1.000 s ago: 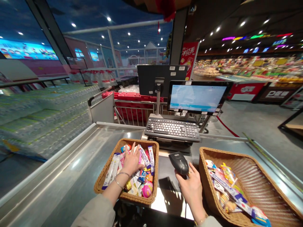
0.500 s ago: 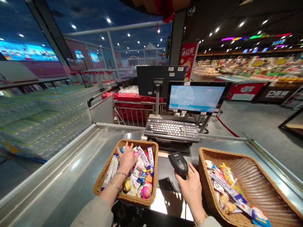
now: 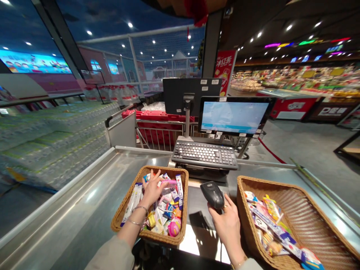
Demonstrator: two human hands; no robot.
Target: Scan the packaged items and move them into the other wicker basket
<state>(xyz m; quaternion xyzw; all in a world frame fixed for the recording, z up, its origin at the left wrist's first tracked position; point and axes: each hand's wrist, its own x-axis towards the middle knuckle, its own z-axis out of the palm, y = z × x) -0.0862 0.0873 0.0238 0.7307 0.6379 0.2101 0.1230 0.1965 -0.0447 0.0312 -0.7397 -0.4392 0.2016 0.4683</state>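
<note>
Both hands of the person are busy, each on its own side of the table (image 3: 97, 210). Reaching into the left basket (image 3: 184, 213), the left hand (image 3: 152, 190) has its thumb and a finger closed on a pink-edged packet (image 3: 169, 183), its other fingers spread; the packet sits just above the sweets, toward the far side of the wicker. Around and below it I can see blue-and-white sticks (image 3: 179, 192) leaning at the right, pale wrapped bars (image 3: 133, 200) along the left wall, and a round pink container (image 3: 174, 227) in the near right corner.

Over the gap between the two baskets, the right hand (image 3: 227, 223) grips a black scanner (image 3: 213, 195) from below, its head tilted away toward the keyboard (image 3: 204, 153). Just to the right stands the right basket (image 3: 312, 221), larger to my eye, with a yellow packet (image 3: 271, 208) and other wrapped sweets gathered along its left part and bare weave beside them. Behind the keyboard a lit screen (image 3: 234, 116) faces the person, and a second monitor (image 3: 194, 90) shows its back, partly overlapped by the first.
</note>
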